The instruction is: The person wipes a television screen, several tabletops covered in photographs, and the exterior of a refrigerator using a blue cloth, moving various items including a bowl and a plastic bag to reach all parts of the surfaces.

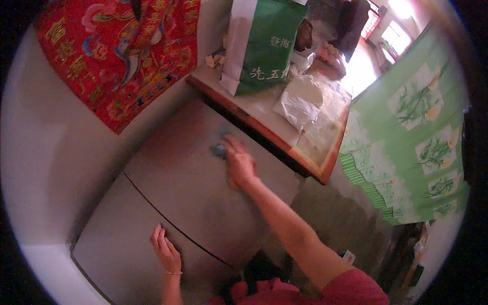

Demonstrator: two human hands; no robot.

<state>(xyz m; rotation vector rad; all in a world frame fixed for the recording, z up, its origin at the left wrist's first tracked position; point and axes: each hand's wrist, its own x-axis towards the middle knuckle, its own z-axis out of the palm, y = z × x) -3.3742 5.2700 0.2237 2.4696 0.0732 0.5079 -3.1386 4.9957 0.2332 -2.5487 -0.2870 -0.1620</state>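
A smooth grey panelled surface (pixel 190 183) spreads before me, split into two sections by a narrow dark seam (pixel 167 220). On the far section my right hand (pixel 238 158) presses a small blue cloth (pixel 219 150); the hand is blurred and partly hides the cloth. My left hand (pixel 166 248) lies against the nearer section, just left of the seam, its fingers slightly bent and holding nothing. A thin band circles the left wrist.
A wooden-edged table (pixel 320 152) adjoins the far side, bearing a green and white bag (pixel 267 49) with writing and a crumpled white plastic bag (pixel 301 101). Red embroidered cloth (pixel 126 57) hangs on the left wall. A green patterned curtain (pixel 411 126) hangs at right.
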